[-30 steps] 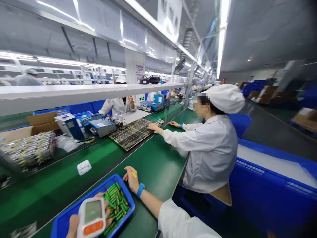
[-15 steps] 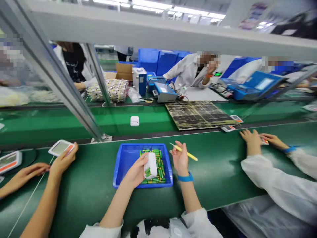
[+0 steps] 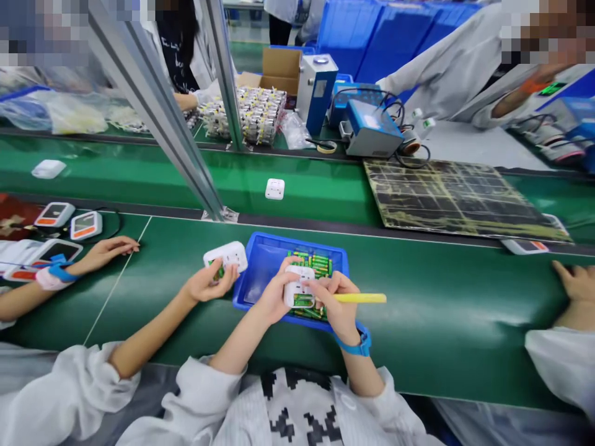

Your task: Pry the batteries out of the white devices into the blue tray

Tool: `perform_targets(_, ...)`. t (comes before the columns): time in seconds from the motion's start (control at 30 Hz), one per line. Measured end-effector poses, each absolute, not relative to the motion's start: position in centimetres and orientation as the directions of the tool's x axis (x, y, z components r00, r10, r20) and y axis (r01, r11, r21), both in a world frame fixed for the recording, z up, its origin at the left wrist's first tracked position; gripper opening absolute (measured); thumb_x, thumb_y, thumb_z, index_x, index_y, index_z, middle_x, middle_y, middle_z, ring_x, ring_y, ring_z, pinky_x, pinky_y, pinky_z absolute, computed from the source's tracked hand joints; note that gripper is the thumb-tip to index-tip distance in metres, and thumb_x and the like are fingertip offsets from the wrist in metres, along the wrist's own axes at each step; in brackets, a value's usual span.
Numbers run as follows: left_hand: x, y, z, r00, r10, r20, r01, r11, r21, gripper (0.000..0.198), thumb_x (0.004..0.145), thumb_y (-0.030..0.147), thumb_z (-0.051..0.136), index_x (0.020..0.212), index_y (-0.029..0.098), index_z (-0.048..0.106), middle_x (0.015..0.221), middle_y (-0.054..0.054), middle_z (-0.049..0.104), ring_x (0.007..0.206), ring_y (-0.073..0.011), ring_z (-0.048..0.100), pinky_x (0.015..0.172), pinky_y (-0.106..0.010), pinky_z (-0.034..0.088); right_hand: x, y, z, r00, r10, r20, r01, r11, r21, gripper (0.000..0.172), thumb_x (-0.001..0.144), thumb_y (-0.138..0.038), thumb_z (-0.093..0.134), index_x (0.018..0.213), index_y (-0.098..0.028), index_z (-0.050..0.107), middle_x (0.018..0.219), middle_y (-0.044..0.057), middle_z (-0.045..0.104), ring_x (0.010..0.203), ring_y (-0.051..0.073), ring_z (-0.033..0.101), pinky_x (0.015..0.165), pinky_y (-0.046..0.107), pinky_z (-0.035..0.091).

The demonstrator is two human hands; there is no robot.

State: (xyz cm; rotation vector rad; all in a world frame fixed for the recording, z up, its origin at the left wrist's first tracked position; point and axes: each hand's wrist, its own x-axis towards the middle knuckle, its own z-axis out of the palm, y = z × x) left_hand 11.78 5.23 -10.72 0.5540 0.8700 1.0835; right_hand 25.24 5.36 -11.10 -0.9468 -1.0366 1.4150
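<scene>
My left hand (image 3: 274, 297) grips a small white electronic device (image 3: 292, 296), its back turned up and green batteries showing in its lower compartment. My right hand (image 3: 341, 303) is closed round a yellow pen-like tool (image 3: 365, 298), whose handle points right; its tip is hidden by the fingers. The fingertips of this hand meet the device's back. Both hands are over a blue tray (image 3: 264, 240) with many loose green batteries (image 3: 320, 263) in its right part. Just left, a co-worker's hand (image 3: 209, 282) holds a similar white device (image 3: 230, 255) by the tray's edge.
Another white device (image 3: 275, 189) lies on the green strip beyond the bench edge. A metal post (image 3: 186, 155) rises at the left. A dark scratched board (image 3: 455, 198) lies at the back right. Several devices (image 3: 86, 224) lie at left; a co-worker's hand (image 3: 579, 288) rests at right.
My right hand has moved left with the yellow tool to the device, which now shows its back. The view has tilted down. The left co-worker's hand has brought a device near the tray.
</scene>
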Motion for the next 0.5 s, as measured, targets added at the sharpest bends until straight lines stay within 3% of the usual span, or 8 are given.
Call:
perform_targets(0.07,9.0,4.9,-11.1,0.184,0.930,-0.318,-0.451,0.367,0.814,0.032,0.077,0.032,0.063,0.108,0.025,0.058,0.085,-0.003,0.064,0.080,-0.0227,0.067,0.073,-0.042,0.061,25.2,5.2,-11.0,-0.086,0.996,0.008,-0.230,-0.012,-0.973,0.045,0.076,-0.025,0.075,0.056,-0.021,0.035,0.046,-0.005,0.055,0.041,0.010,0.050,0.045,0.023,0.042)
perform_targets(0.17,2.2,4.6,-12.2,0.230,0.933,-0.277,-0.291,0.338,0.895,0.023,0.063,0.024,0.079,0.084,0.024,0.068,0.077,-0.003,0.064,0.081,-0.0249,0.068,0.090,-0.048,0.059,25.0,5.0,-10.7,-0.092,0.995,0.034,-0.184,0.017,-0.983,0.041,0.078,-0.023,0.072,0.056,-0.022,0.037,0.045,-0.006,0.053,0.048,0.013,0.056,0.056,0.027,0.050)
perform_targets(0.2,0.1,4.6,-12.7,0.333,0.924,-0.189,-0.052,0.218,0.975,0.017,0.066,0.023,0.078,0.081,0.024,0.070,0.081,-0.003,0.068,0.082,-0.0242,0.069,0.093,-0.047,0.059,25.0,4.9,-10.7,-0.092,0.995,0.042,-0.179,0.025,-0.983,0.040,0.079,-0.022,0.071,0.057,-0.022,0.038,0.045,-0.006,0.052,0.050,0.013,0.057,0.059,0.028,0.051)
perform_targets(0.27,-3.1,4.4,-13.8,0.423,0.906,0.025,0.284,-0.159,0.946,0.016,0.074,0.022,0.071,0.090,0.025,0.072,0.094,-0.005,0.072,0.089,-0.0244,0.071,0.093,-0.045,0.058,24.9,4.8,-10.7,-0.093,0.995,0.046,-0.170,0.030,-0.985,0.040,0.079,-0.021,0.070,0.057,-0.022,0.037,0.045,-0.006,0.051,0.051,0.013,0.057,0.059,0.028,0.050)
perform_targets(0.37,-4.2,4.2,-14.8,0.620,0.727,0.293,0.508,-0.658,0.556,0.031,0.083,0.019,0.060,0.113,0.022,0.068,0.112,-0.007,0.071,0.107,-0.0227,0.067,0.099,-0.038,0.053,25.0,4.8,-10.9,-0.096,0.995,0.040,-0.131,0.027,-0.991,0.041,0.079,-0.021,0.069,0.057,-0.022,0.036,0.045,-0.006,0.051,0.051,0.013,0.057,0.054,0.026,0.048)
perform_targets(0.43,-3.6,4.1,-14.8,0.707,0.585,0.396,0.534,-0.810,0.243,0.035,0.087,0.019,0.054,0.120,0.020,0.064,0.117,-0.008,0.070,0.115,-0.0201,0.063,0.106,-0.033,0.046,25.0,4.8,-11.2,-0.091,0.995,0.050,-0.096,0.041,-0.995,0.040,0.081,-0.021,0.067,0.057,-0.022,0.035,0.046,-0.006,0.051,0.053,0.014,0.059,0.055,0.026,0.048)
perform_targets(0.5,-2.9,4.0,-14.5,0.747,0.496,0.444,0.549,-0.836,0.010,0.034,0.090,0.021,0.051,0.121,0.018,0.063,0.117,-0.007,0.069,0.119,-0.0180,0.060,0.113,-0.030,0.037,25.0,4.8,-11.4,-0.078,0.993,0.091,-0.038,0.089,-0.995,0.039,0.083,-0.022,0.064,0.058,-0.023,0.034,0.047,-0.005,0.050,0.058,0.015,0.062,0.058,0.027,0.050)
